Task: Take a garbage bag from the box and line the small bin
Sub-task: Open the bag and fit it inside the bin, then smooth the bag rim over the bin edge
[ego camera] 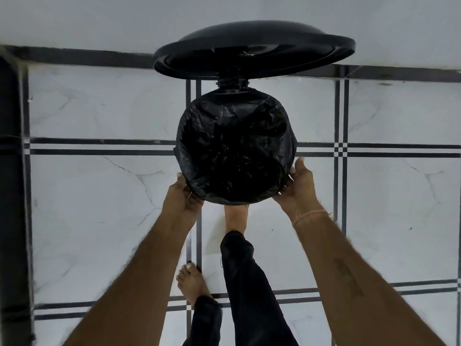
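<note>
- White marble-look floor (99, 196) with black double stripes fills the frame; pale wall (74, 18) along the top.
- Bin (295, 143) at centre, bag (234, 148) over its rim, lid (254, 49) raised.
- Left hand (183, 196) and right hand (299, 183) grip the bagged rim at the lower edge.

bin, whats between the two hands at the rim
In the head view, the near rim of the bin, covered by the black garbage bag, lies between the left hand and right hand.
</note>
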